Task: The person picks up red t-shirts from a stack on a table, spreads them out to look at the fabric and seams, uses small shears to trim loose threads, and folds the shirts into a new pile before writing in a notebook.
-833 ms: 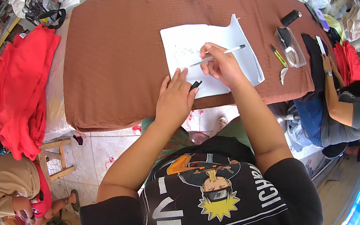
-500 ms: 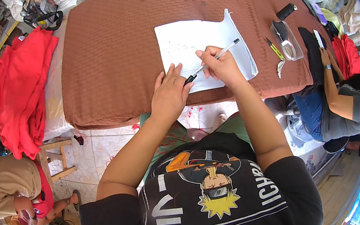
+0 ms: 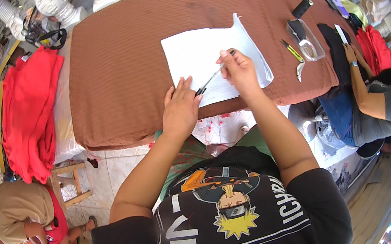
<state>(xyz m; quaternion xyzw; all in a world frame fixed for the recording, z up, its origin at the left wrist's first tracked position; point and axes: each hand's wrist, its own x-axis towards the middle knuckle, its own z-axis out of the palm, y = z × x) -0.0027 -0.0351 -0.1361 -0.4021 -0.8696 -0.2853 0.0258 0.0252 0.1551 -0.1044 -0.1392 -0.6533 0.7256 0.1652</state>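
A ballpoint pen (image 3: 210, 78) with a clear barrel slants over a pad of white paper (image 3: 194, 46). My right hand (image 3: 241, 72) grips its upper part, the fingers pinched together. The pen's black lower end points at my left hand (image 3: 180, 106) and lies right by its thumb; I cannot tell whether they touch. My left hand rests on the lower left part of the paper with its fingers apart. The pad's upper right corner curls up, and its sheets are slightly fanned along the right edge.
A brown cloth covers the table (image 3: 117, 73). To the right lie a yellow-green cutter (image 3: 292, 51), a clear case (image 3: 313, 46) and a black cylinder (image 3: 302, 7). Red fabric (image 3: 32, 111) hangs at left. One person (image 3: 22, 213) bends low at left; another (image 3: 375, 105) works at right.
My right hand has turned the pen steeper and shifted slightly left. The pen's black end has come closer to my left thumb. The whole view has shifted a little.
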